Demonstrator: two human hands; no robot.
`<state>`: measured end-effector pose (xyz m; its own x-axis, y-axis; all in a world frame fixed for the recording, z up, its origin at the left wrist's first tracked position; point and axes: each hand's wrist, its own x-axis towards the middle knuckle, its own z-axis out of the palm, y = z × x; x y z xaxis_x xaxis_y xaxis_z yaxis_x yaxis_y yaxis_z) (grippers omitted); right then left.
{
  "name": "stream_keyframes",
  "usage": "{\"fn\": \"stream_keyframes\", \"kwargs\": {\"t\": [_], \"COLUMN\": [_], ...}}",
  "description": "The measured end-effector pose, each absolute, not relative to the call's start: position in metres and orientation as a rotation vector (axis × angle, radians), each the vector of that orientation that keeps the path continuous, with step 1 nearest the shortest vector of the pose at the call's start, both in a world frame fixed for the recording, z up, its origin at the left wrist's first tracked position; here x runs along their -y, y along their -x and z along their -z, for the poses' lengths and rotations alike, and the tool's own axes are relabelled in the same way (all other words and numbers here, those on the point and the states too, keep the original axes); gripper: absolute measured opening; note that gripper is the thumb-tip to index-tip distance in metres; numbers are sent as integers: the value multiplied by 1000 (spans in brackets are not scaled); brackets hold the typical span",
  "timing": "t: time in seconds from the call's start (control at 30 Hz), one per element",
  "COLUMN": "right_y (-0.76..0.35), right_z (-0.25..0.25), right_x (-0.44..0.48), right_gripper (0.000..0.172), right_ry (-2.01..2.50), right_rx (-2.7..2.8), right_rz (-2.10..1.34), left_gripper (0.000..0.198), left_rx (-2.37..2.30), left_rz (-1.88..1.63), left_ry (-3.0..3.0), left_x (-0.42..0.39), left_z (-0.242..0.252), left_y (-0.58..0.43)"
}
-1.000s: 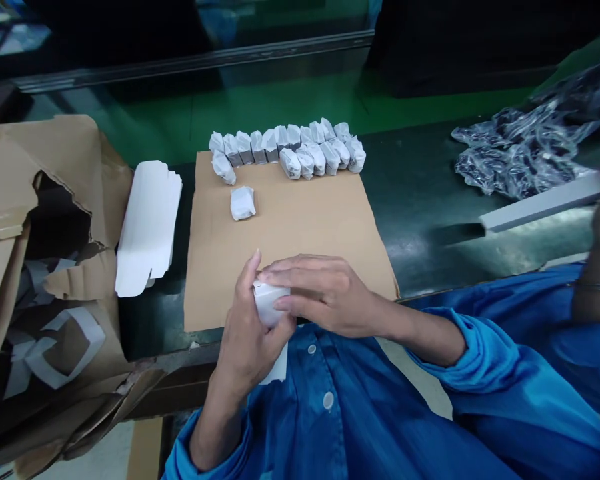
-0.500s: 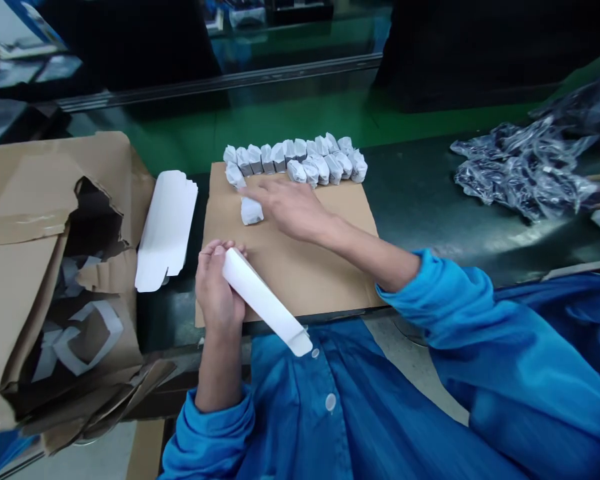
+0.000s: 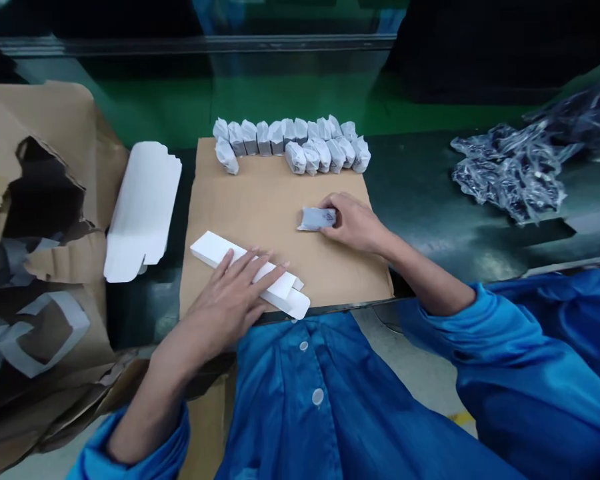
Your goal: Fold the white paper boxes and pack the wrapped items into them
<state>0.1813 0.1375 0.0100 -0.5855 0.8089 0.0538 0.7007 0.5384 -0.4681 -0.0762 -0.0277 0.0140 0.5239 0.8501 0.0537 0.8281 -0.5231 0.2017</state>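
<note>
My left hand (image 3: 233, 297) lies flat, fingers stretched, on a long white carton (image 3: 210, 250) resting on a brown cardboard sheet (image 3: 265, 207). My right hand (image 3: 355, 222) is closed on a small white wrapped packet (image 3: 317, 218) near the middle right of the sheet. Along the sheet's far edge stand two rows of several similar wrapped packets (image 3: 290, 143).
A stack of flat white carton blanks (image 3: 141, 210) lies left of the sheet. A torn brown cardboard box (image 3: 35, 267) with white scraps sits at far left. Crumpled dark plastic bags (image 3: 515, 167) lie at right on the dark green conveyor (image 3: 430, 200).
My left hand laid the long carton down flat on the sheet. My right hand took the single loose packet from the upper left and brought it to the middle right.
</note>
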Motion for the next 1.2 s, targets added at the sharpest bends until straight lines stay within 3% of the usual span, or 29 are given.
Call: {"fn": "stream_keyframes", "kwargs": {"t": [0.1, 0.23, 0.43, 0.67, 0.87, 0.97, 1.07, 1.2], "right_y": [-208, -222, -213, -206, -186, -173, -167, -161], "right_z": [-5, -9, -10, -13, 1, 7, 7, 5], "right_x": [-118, -104, -74, -50, -51, -38, -27, -21], "right_gripper": [31, 32, 34, 31, 34, 46, 59, 57], "right_ry": [1279, 1337, 1259, 885, 787, 933, 1018, 1065], "right_rx": [2600, 2606, 2370, 2798, 2684, 2443, 2074, 1649], "right_rz": [-400, -418, -463, -544, -544, -710, -1153, -1488], "left_gripper": [46, 53, 59, 58, 61, 62, 57, 53], "left_rx": [-1563, -1811, -1586, -1384, -1394, -1481, -1563, -1584], "left_rz": [-86, -54, -60, -193, -209, -241, -297, -388], "left_ry": [-2653, -2522, -2608, -2648, -2673, -2674, -2621, -2601], "left_x": [8, -6, 5, 12, 13, 14, 15, 20], "left_z": [-15, -12, -4, -5, -4, -3, 0, 5], "left_y": [66, 46, 33, 37, 37, 37, 39, 40]}}
